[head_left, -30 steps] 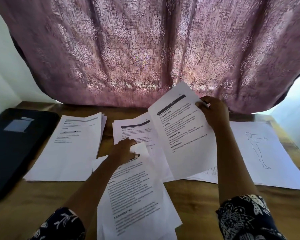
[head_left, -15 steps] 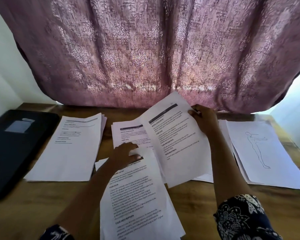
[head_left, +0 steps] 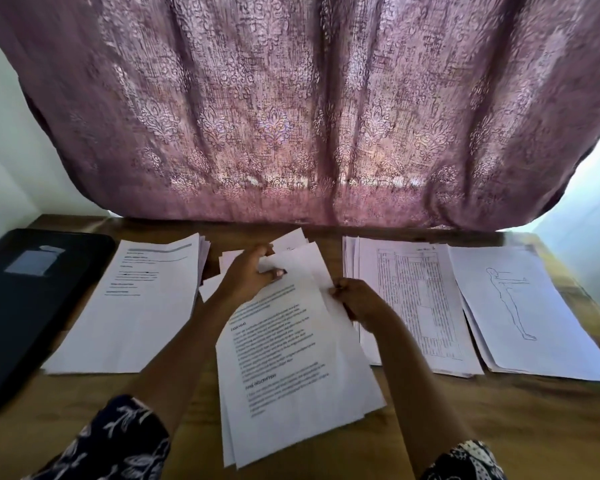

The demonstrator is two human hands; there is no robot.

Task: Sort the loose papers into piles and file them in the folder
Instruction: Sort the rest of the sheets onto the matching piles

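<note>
The middle stack of text pages (head_left: 291,368) lies nearest, its long axis running away from the person, with the far end skewed a little left. The right hand (head_left: 359,303) pinches its right edge. Farther in, the left hand (head_left: 250,275) grips loose sheets at its top. The black folder (head_left: 32,306) lies well left, beyond the left pile (head_left: 136,313), so the left hand is nearer to it.

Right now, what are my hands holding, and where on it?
Both hold the middle paper stack: left hand at its top end, right hand pinching its right edge.
</note>
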